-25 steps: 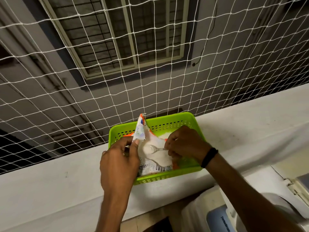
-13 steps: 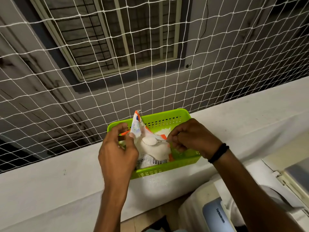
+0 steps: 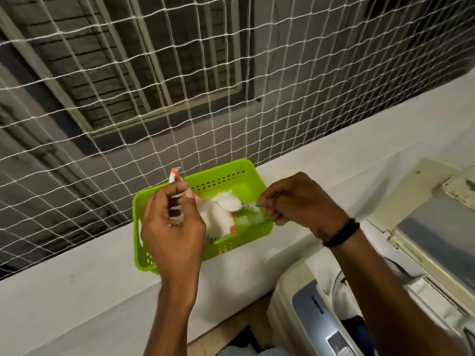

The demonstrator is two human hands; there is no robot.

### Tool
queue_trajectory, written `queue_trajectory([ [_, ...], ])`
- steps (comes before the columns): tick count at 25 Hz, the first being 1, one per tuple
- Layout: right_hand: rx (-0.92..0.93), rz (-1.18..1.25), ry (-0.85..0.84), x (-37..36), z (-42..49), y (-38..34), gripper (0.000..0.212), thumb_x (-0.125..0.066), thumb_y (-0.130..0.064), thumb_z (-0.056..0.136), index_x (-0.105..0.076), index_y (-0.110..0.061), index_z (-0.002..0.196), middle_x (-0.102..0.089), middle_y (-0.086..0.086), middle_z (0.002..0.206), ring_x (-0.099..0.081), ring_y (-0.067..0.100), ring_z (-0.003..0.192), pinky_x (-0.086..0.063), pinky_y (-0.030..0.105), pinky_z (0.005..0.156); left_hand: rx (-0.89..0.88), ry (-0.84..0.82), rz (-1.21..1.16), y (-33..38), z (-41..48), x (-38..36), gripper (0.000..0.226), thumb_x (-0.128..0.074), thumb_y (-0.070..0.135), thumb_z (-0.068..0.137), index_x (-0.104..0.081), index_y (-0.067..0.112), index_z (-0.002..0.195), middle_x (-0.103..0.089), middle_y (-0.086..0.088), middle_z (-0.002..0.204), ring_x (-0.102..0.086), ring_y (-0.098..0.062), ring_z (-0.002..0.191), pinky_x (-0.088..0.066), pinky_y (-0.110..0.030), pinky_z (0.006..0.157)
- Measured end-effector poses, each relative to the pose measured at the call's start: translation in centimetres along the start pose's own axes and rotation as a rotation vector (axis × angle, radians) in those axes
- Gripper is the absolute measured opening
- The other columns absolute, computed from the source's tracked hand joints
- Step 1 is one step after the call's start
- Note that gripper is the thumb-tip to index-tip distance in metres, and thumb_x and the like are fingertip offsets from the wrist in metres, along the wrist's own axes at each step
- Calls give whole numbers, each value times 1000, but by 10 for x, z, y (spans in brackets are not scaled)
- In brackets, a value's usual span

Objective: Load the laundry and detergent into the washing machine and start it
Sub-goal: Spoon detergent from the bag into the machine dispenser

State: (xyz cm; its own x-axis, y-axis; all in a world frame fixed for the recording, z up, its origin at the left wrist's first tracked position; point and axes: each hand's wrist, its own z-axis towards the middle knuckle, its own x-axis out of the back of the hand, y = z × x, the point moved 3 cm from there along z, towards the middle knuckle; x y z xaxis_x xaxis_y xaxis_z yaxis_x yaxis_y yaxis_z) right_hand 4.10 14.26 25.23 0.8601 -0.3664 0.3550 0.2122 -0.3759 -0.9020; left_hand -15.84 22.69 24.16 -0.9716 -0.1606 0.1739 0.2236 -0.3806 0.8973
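Scooping detergent. Right hand (image 3: 303, 201) comes in from 3 o'clock, grip closed on the handle of a metal spoon (image 3: 253, 205). The spoon bowl is heaped with white powder (image 3: 229, 203) and sits roughly level, just above the open bag (image 3: 217, 222).

Left hand (image 3: 172, 227) is at 8 o'clock of the bag, fingers curled. Thumb and forefinger pinch the bag's top edge, and an orange-and-white corner sticks up past the fingertips at 12 o'clock.

The bag stands inside a green basket (image 3: 244, 242). Loose powder lies on the basket floor at the bag's 3 o'clock side.

The basket sits on a white ledge (image 3: 77, 291), its far wall close to a white net (image 3: 128, 98). A barred window (image 3: 154, 60) is behind the net at 12 o'clock.

Washing machine (image 3: 316, 312) is at 4 o'clock of the basket, below the ledge, with the grey control panel facing up. Its tub is hidden by the right forearm. Black wristband (image 3: 341, 232) on the right wrist.
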Motion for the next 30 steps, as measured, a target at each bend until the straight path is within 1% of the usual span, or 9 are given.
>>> queue_trajectory([
  [4, -75, 67, 85, 39, -26, 20, 17, -56, 7, 86, -73, 7, 86, -63, 21, 69, -56, 24, 62, -52, 34, 63, -13, -137, -104, 16, -24, -36, 12, -65, 12, 92, -69, 21, 100, -70, 4, 96, -65, -7, 80, -51, -21, 73],
  [10, -189, 100, 278, 111, -71, 74, 26, -53, 6, 86, -77, -5, 82, -70, 14, 71, -64, 20, 62, -53, 28, 62, -35, -402, -184, 41, -80, -111, 13, -64, 10, 93, -69, 21, 99, -70, 1, 97, -60, -7, 76, -44, -12, 64],
  [13, -252, 108, 412, 141, -95, 114, 30, -52, 7, 87, -75, -9, 76, -69, 12, 68, -64, 20, 61, -54, 28, 60, -70, -551, -180, 48, -114, -151, 12, -63, 14, 93, -69, 21, 101, -69, 2, 96, -61, -8, 76, -47, -16, 67],
  [17, -340, 118, 567, 178, -125, 179, 24, -54, 6, 88, -74, -4, 81, -68, 14, 68, -64, 26, 62, -61, 40, 71, -109, -753, -167, 54, -168, -205, 14, -63, 17, 94, -68, 23, 105, -70, 9, 103, -65, -9, 86, -50, -18, 71],
  [19, -374, 74, 626, 195, -138, 214, 28, -55, 4, 86, -75, -13, 77, -71, 14, 70, -69, 29, 66, -61, 46, 76, -104, -840, -153, 54, -197, -232, 14, -63, 18, 93, -68, 23, 106, -70, 10, 104, -65, -8, 87, -48, -10, 70],
  [21, -414, 41, 685, 210, -148, 250, 33, -54, 3, 82, -75, -20, 73, -74, 15, 71, -71, 30, 68, -61, 47, 75, -82, -934, -138, 52, -226, -259, 14, -63, 18, 94, -68, 22, 106, -70, 10, 104, -65, -6, 87, -46, -4, 68],
  [24, -471, 115, 780, 225, -161, 304, 31, -53, 1, 79, -76, -17, 68, -72, 15, 65, -69, 29, 62, -61, 49, 69, -52, -1069, -104, 43, -273, -298, 12, -63, 14, 93, -68, 20, 102, -70, 9, 100, -65, -7, 85, -43, -1, 67],
  [27, -565, 275, 881, 232, -171, 357, 33, -56, 5, 78, -73, -17, 59, -67, 10, 55, -63, 27, 54, -58, 44, 64, 69, -1197, -24, 24, -317, -331, 12, -63, 14, 90, -70, 20, 99, -69, 9, 95, -64, -9, 87, -43, -11, 71],
  [30, -694, 246, 905, 232, -177, 398, 22, -63, 1, 81, -76, -14, 70, -69, 8, 62, -64, 21, 61, -55, 28, 63, 308, -1346, 180, -17, -360, -363, 13, -61, 21, 89, -70, 22, 99, -73, 0, 101, -66, -19, 93, -51, -29, 80],
])
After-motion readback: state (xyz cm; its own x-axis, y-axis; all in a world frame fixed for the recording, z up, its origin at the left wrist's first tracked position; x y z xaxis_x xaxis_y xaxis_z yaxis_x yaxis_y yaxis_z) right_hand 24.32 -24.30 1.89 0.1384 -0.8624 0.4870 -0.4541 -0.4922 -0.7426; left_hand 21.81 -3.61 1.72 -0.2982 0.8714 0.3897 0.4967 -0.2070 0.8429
